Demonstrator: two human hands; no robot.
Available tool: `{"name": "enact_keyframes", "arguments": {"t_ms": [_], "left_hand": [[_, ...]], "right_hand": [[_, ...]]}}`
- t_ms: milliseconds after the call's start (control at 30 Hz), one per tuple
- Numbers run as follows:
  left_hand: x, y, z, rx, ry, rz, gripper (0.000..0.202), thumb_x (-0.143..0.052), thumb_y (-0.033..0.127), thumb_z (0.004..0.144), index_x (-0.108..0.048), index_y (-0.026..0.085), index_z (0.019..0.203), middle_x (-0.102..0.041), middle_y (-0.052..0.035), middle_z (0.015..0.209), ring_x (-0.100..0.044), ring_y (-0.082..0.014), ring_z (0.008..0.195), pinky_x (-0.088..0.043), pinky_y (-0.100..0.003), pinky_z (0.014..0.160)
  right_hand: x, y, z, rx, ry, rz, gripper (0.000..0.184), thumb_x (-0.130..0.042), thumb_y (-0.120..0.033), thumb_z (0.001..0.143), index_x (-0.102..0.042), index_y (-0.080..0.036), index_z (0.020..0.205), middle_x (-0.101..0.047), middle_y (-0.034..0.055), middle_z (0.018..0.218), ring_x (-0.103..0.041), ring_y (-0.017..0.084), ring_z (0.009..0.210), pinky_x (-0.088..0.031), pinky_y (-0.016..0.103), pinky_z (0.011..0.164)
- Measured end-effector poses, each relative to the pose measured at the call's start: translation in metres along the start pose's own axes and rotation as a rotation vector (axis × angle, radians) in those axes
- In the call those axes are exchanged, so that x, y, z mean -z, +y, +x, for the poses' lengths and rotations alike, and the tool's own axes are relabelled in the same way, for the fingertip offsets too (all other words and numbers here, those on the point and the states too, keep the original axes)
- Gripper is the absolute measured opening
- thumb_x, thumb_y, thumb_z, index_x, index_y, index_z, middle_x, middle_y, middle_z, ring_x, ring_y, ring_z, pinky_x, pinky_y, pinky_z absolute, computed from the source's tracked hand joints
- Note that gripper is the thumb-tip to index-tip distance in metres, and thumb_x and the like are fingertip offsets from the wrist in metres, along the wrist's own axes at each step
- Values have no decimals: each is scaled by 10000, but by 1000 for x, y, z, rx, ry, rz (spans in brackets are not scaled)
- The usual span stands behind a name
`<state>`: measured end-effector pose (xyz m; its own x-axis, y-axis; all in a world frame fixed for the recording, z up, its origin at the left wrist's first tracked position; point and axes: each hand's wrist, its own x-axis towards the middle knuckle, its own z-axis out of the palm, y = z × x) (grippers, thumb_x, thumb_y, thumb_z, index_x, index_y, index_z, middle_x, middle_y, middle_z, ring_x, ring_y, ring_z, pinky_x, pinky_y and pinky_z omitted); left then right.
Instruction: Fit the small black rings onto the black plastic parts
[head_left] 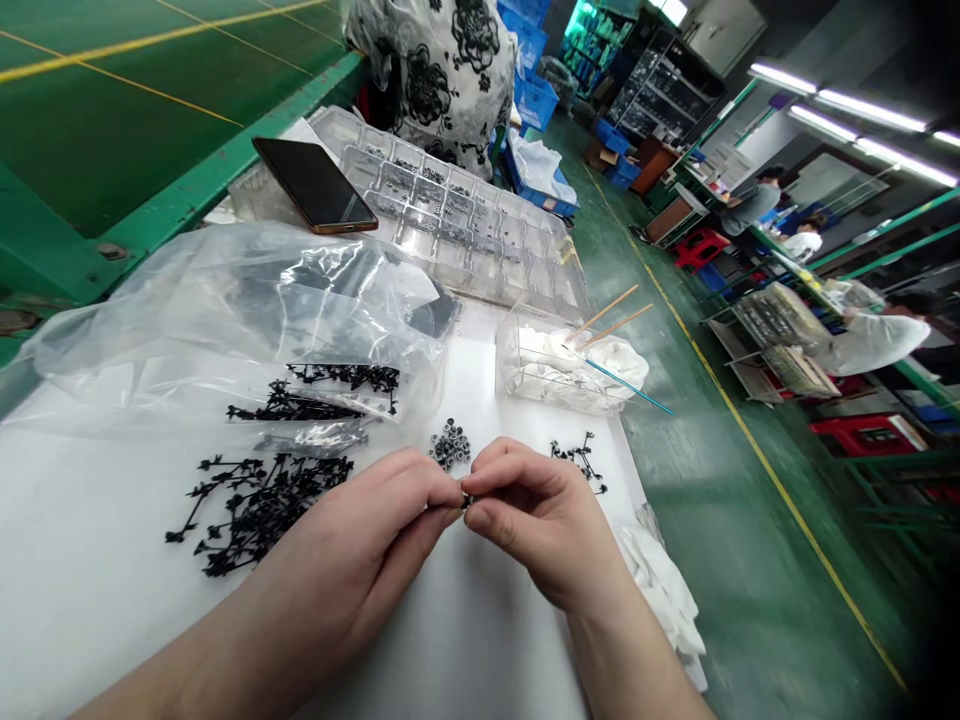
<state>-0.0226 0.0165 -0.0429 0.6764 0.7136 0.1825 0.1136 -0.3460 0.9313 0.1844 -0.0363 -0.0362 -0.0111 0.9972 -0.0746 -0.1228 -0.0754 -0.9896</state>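
My left hand [382, 535] and my right hand [532, 510] meet over the white tabletop with their fingertips pinched together. Between them shows a tiny dark part [468, 501], mostly covered by the fingers, so its exact kind is unclear. Just beyond the fingertips lies a small heap of round black-and-grey pieces [450, 445]. Left of my left hand spreads a tangle of black plastic sprues [255, 515], and more sprues [337, 390] stick out of a clear plastic bag [247, 290]. A few black sprue pieces [581, 460] lie beyond my right hand.
A clear box [532, 385] holds white cloth and thin sticks. Behind it stands a clear compartment tray [442, 225] with small parts, a phone [319, 185] on its left end. White cloth [660, 585] hangs at the right edge. People [754, 200] sit at far benches.
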Motion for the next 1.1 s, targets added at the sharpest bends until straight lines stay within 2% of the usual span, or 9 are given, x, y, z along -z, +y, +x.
{"name": "enact_keyframes", "arguments": {"t_ms": [167,333,567,667,733,833,933,1000,1100], "left_hand": [[2,-6,-2,-86,17,73,292,-471,126,1101,-711,291,1084,-670,10,1018,-657,-126,863,-493,-220,752],[-1,-8,-2,-89,55,131,229,-502,159,1111,-693,245,1019,-689,4,971,-670,-148,847,-494,-254,759],[-2,-3,0,-8,114,172,131,-589,214,1069,-649,251,959,-660,8,886,-644,-174,786,-486,-289,724],[0,-5,-2,73,132,73,67,-638,331,1071,-676,281,1048,-657,15,843,-623,-176,724,-484,-283,665],[3,-9,-4,204,136,-79,155,-630,430,1086,-680,304,1159,-718,-4,947,-677,-190,829,-525,-270,708],[7,-15,-5,370,146,-301,257,-612,508,1097,-667,331,1275,-753,-23,1147,-698,-194,971,-559,-266,808],[9,-16,-2,396,101,-441,209,-593,454,1118,-686,296,1218,-745,-11,974,-663,-162,815,-551,-266,772],[7,-13,1,387,55,-509,191,-581,407,1126,-688,264,1193,-746,-17,931,-643,-149,726,-550,-273,717],[5,-9,5,359,27,-560,202,-611,390,1108,-687,233,1210,-785,-67,1063,-667,-155,720,-549,-269,631]], "right_hand": [[2,-2,1,-151,-45,47,164,-945,-287,835,-874,-272,981,-759,23,897,-694,141,827,-550,260,746],[3,-1,-2,-80,7,-72,180,-982,-255,771,-838,-235,877,-758,19,854,-693,145,788,-543,259,708],[-1,-4,-3,82,-3,-140,195,-919,-311,836,-761,-212,779,-747,40,791,-679,156,704,-541,286,634],[0,-3,0,67,30,-107,254,-923,-372,829,-736,-209,774,-723,38,783,-652,151,673,-528,283,600],[4,-6,1,87,45,-67,242,-906,-394,849,-746,-213,832,-706,32,821,-624,135,659,-506,268,582],[15,-22,-4,182,157,-84,215,-865,-412,899,-752,-229,900,-667,15,847,-579,122,648,-469,257,569],[31,-54,-19,208,396,-282,209,-851,-422,916,-772,-230,943,-668,17,835,-571,133,673,-466,258,585],[42,-74,-33,133,502,-452,243,-835,-448,922,-787,-215,972,-672,22,806,-564,142,685,-464,263,602],[58,-85,-46,-46,527,-628,341,-782,-525,926,-788,-184,937,-643,16,739,-519,146,652,-418,273,581]]}}
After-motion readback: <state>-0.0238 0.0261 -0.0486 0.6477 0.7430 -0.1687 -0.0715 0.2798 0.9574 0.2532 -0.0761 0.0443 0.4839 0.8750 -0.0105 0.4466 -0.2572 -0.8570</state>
